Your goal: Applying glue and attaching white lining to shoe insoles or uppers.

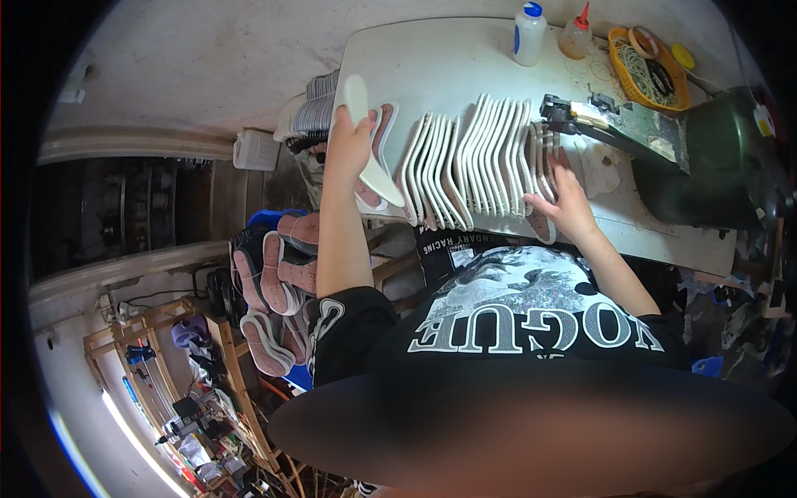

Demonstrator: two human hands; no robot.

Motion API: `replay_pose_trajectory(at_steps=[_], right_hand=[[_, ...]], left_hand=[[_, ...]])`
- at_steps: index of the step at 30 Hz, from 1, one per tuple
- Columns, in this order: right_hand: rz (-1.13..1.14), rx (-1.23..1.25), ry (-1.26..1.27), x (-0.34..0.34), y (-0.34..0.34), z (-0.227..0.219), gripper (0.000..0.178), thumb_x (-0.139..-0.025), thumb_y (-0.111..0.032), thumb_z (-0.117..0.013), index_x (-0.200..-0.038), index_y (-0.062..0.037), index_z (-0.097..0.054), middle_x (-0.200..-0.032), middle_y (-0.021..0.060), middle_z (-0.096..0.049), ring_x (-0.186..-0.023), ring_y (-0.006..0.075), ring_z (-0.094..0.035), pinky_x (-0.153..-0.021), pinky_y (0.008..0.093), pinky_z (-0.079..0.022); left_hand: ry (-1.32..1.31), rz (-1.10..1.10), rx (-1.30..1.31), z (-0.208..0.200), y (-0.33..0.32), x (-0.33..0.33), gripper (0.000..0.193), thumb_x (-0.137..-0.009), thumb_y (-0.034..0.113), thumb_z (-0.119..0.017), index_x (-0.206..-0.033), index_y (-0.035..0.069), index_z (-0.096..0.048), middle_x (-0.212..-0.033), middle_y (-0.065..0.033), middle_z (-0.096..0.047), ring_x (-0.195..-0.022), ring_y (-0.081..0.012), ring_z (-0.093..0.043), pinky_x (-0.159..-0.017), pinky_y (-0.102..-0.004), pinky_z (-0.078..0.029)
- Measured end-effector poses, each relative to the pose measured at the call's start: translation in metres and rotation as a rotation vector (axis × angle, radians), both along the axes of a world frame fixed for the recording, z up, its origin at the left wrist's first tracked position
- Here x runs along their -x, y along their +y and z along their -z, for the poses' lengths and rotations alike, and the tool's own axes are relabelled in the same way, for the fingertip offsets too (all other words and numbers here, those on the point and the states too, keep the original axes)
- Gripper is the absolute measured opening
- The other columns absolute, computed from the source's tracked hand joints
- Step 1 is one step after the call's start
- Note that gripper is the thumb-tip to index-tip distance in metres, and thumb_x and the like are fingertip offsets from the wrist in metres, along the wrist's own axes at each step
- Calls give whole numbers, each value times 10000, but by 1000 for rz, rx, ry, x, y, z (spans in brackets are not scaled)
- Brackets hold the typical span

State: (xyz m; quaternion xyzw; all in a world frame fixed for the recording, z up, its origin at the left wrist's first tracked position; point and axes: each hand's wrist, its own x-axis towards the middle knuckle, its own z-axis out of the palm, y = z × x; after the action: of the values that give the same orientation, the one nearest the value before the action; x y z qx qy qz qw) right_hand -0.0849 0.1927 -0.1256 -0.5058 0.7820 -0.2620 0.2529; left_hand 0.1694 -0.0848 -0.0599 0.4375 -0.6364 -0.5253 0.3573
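My left hand [352, 148] is closed around a white shoe sole [383, 184], held tilted above the table's left part. Beneath and beside it lie pinkish soles [384, 131], partly covered by the hand. A long row of white-edged soles [494, 162] stands on edge, packed side by side, in front of me. At the row's right end my right hand [569, 204] grips the last few soles, the thumb on their near side and the fingers along the right. Those end soles show brownish-pink faces, and the fingertips are partly hidden.
The white table [432, 62] carries a blue-capped bottle [529, 37], a red-tipped bottle [575, 36] and a yellow basket [679, 93] of cords. A green machine [706, 158] with a projecting arm stands right. Pink-and-white soles [274, 270] fill a blue crate at lower left.
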Motion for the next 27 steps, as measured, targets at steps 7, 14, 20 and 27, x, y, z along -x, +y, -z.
replay_pose_trajectory(at_steps=[7,14,20,27], right_hand=[[-26,46,10,-6,-4,-8,790,-789,-428,-694,-1364,14,-384,-1175,245,-509,-1092,376,-523,-951,415,-411],[96,54,86,-13,4,-7,812,-793,-445,-688,-1357,37,-358,-1152,265,-546,-1093,378,-545,-937,420,-423],[117,121,-101,-16,6,1,845,-809,-493,-661,-1323,101,-350,-1196,313,-536,-1113,382,-559,-933,408,-447],[98,78,-15,-4,-10,1,816,-804,-450,-674,-1353,53,-341,-1238,283,-513,-1160,394,-510,-984,413,-392]], left_hand=[[-788,252,163,39,9,31,480,-857,246,-546,-1226,-53,-481,-1156,-308,-566,-1097,-385,-571,-964,-396,-423],[-696,190,112,74,-3,41,491,-900,397,-541,-1048,-70,-573,-1001,-265,-635,-974,-385,-612,-862,-404,-460],[-516,17,313,81,15,27,387,-915,341,-540,-974,-37,-601,-892,-211,-655,-856,-363,-631,-784,-400,-481],[-240,-283,653,67,12,5,370,-920,312,-554,-1094,-13,-579,-1128,-208,-582,-1073,-347,-542,-927,-409,-409]])
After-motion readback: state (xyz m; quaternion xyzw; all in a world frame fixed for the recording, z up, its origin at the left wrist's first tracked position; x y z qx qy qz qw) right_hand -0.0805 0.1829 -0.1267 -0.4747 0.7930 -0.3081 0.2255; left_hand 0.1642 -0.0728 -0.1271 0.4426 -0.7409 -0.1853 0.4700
